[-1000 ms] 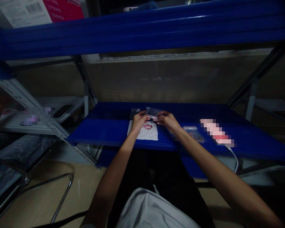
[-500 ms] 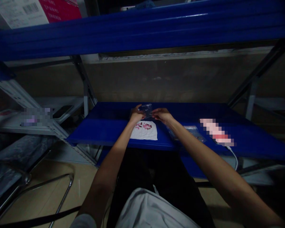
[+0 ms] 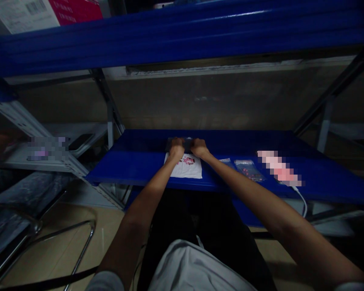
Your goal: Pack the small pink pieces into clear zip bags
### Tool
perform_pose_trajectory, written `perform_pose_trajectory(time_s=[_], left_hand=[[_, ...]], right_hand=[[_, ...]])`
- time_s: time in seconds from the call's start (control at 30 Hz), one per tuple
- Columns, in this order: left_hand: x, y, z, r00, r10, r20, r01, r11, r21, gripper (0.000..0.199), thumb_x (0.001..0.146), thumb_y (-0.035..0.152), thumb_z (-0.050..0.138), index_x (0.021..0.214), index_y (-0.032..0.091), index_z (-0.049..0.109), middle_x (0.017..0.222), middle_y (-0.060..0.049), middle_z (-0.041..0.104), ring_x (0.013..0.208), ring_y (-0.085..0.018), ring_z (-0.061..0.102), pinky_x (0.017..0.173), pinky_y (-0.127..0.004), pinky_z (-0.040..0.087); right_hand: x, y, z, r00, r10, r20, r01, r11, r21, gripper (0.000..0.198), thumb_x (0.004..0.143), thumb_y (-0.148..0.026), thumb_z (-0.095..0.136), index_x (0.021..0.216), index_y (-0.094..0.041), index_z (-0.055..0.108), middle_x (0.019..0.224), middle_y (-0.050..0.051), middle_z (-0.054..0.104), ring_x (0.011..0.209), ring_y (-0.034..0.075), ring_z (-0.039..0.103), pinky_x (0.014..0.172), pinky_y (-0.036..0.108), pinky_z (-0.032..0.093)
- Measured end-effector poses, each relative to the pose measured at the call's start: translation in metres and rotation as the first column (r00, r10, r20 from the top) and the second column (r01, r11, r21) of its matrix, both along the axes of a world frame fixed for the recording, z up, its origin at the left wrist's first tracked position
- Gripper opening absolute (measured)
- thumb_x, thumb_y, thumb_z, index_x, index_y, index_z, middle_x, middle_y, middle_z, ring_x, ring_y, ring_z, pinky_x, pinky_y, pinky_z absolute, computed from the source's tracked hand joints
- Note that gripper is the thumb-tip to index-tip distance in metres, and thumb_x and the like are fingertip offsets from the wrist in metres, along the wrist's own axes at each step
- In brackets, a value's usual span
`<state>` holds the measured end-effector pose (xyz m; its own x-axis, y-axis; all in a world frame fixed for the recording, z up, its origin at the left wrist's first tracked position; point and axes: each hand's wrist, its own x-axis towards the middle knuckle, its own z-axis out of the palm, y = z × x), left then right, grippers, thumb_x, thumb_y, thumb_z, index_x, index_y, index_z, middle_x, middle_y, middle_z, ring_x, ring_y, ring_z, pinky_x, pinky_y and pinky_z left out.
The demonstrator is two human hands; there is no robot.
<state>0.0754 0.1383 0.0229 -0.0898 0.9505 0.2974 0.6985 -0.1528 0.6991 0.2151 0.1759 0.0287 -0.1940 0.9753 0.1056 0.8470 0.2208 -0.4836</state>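
My left hand (image 3: 177, 148) is closed, its curled fingers gripping a small clear plastic bag (image 3: 187, 142). On the other side, my right hand (image 3: 199, 148) is also closed on the bag, knuckles up. The bag lies low over the far part of the blue shelf, and much of it is hidden by my hands. Just in front of them is a white cloth or tissue (image 3: 186, 172) with several small pink and dark pieces (image 3: 188, 161) on it. My left hand partly covers these pieces.
Right of my right forearm lie a clear bag of small reddish pieces (image 3: 247, 169) and another clear bag (image 3: 226, 162). A blurred-out pink object (image 3: 277, 166) has a white cable (image 3: 303, 201). A blue upper shelf (image 3: 182, 38) spans above. Another person's arm (image 3: 0, 147) shows far left.
Both hands have come down with the plastic bag, from holding it raised to low against the shelf. My right forearm has shifted, showing more of the bags beside it.
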Motion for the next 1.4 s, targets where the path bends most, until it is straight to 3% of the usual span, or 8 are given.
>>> perform_pose_trajectory(time_s=[0.23, 0.4, 0.5, 0.8, 0.97, 1.13, 1.3, 1.4], left_hand=[[0.018, -0.025, 0.017, 0.993, 0.021, -0.115, -0.019, 1.0, 0.022, 0.032, 0.091, 0.006, 0.056, 0.115, 0.013, 0.076, 0.124, -0.017, 0.072, 0.119, -0.026, 0.067, 0.11, -0.035, 0.047], [0.059, -0.046, 0.017, 0.952, -0.263, -0.159, 0.272, 0.962, 0.037, 0.027, 0.099, 0.021, 0.059, 0.118, 0.014, 0.077, 0.108, -0.013, 0.077, 0.105, -0.024, 0.071, 0.101, -0.033, 0.052], [0.091, -0.055, 0.01, 0.887, -0.396, -0.239, 0.411, 0.912, 0.013, 0.031, 0.099, 0.03, 0.064, 0.122, 0.012, 0.075, 0.112, -0.014, 0.075, 0.107, -0.025, 0.07, 0.101, -0.033, 0.052], [0.172, -0.057, 0.002, 0.834, -0.392, -0.388, 0.437, 0.899, 0.031, 0.038, 0.103, 0.037, 0.056, 0.124, 0.011, 0.073, 0.121, -0.019, 0.067, 0.12, -0.031, 0.061, 0.108, -0.042, 0.047], [0.204, -0.053, -0.002, 0.862, -0.353, -0.364, 0.364, 0.931, -0.041, 0.031, 0.101, 0.035, 0.059, 0.117, 0.015, 0.076, 0.126, -0.019, 0.064, 0.121, -0.036, 0.057, 0.102, -0.047, 0.05], [0.21, -0.049, -0.003, 0.902, -0.316, -0.292, 0.336, 0.942, 0.019, 0.019, 0.099, 0.022, 0.058, 0.103, 0.018, 0.076, 0.117, -0.016, 0.068, 0.116, -0.031, 0.06, 0.101, -0.044, 0.05], [0.205, -0.043, 0.008, 0.887, -0.46, -0.049, 0.462, 0.886, 0.038, 0.013, 0.097, 0.015, 0.059, 0.093, 0.016, 0.072, 0.098, -0.01, 0.074, 0.097, -0.021, 0.069, 0.094, -0.034, 0.053], [0.201, -0.044, 0.02, 0.834, -0.546, 0.077, 0.542, 0.837, 0.068, 0.008, 0.096, 0.018, 0.062, 0.094, 0.017, 0.069, 0.091, -0.005, 0.075, 0.087, -0.016, 0.07, 0.083, -0.028, 0.054]], right_hand=[[0.031, -0.022, 0.02, 0.997, 0.046, 0.057, -0.051, 0.995, 0.091, 0.025, 0.093, -0.015, 0.058, 0.109, -0.012, 0.077, 0.114, 0.016, 0.079, 0.109, 0.023, 0.073, 0.086, 0.024, 0.05], [0.108, -0.051, 0.022, 0.992, 0.097, 0.076, -0.104, 0.99, 0.091, 0.022, 0.091, -0.016, 0.059, 0.102, -0.017, 0.078, 0.103, 0.008, 0.081, 0.094, 0.021, 0.074, 0.079, 0.024, 0.049], [0.155, -0.068, 0.016, 0.995, 0.068, 0.067, -0.073, 0.994, 0.082, 0.02, 0.089, -0.013, 0.06, 0.097, -0.019, 0.078, 0.101, 0.008, 0.081, 0.092, 0.021, 0.075, 0.076, 0.025, 0.048], [0.229, -0.08, 0.007, 0.973, -0.151, 0.175, 0.13, 0.984, 0.124, 0.028, 0.082, -0.011, 0.066, 0.107, -0.016, 0.078, 0.102, 0.014, 0.08, 0.093, 0.027, 0.075, 0.074, 0.029, 0.05], [0.246, -0.087, -0.004, 0.923, -0.264, 0.281, 0.232, 0.962, 0.142, 0.024, 0.088, -0.025, 0.068, 0.108, -0.015, 0.076, 0.103, 0.02, 0.078, 0.095, 0.03, 0.074, 0.076, 0.032, 0.05], [0.245, -0.093, -0.001, 0.921, -0.263, 0.289, 0.27, 0.963, 0.014, 0.03, 0.09, -0.031, 0.071, 0.114, -0.014, 0.072, 0.108, 0.021, 0.077, 0.099, 0.032, 0.074, 0.077, 0.033, 0.049], [0.245, -0.099, 0.014, 0.921, -0.333, 0.203, 0.338, 0.941, 0.009, 0.046, 0.088, -0.037, 0.075, 0.124, -0.01, 0.067, 0.109, 0.022, 0.076, 0.097, 0.032, 0.073, 0.073, 0.033, 0.05], [0.252, -0.102, 0.025, 0.945, -0.309, 0.104, 0.306, 0.951, 0.041, 0.042, 0.084, -0.036, 0.077, 0.118, -0.013, 0.069, 0.105, 0.018, 0.078, 0.09, 0.029, 0.073, 0.071, 0.031, 0.05]])
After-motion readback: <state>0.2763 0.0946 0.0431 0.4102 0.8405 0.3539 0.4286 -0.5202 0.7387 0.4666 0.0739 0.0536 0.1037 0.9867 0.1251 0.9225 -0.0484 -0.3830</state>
